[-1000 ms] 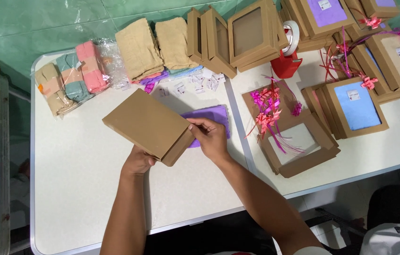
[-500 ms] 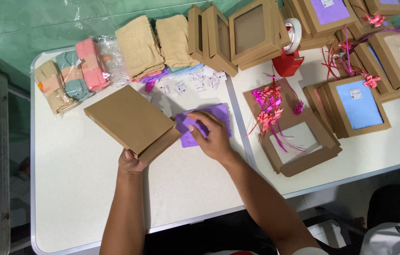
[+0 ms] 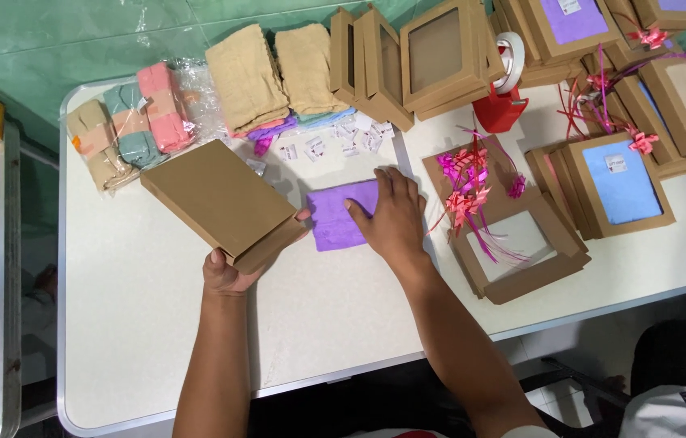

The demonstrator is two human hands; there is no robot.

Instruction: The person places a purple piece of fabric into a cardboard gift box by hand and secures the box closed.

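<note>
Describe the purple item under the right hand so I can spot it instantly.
On the white table, just below the scattered small white tags, lies a flat folded purple cloth under the right hand. Beside the plain brown box, it alone is purple and unboxed.

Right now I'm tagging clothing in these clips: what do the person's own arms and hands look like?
Both forearms are bare, with no sleeves in view. The left hand and right hand wear no gloves, and no rings, watch or bracelet show.
</note>
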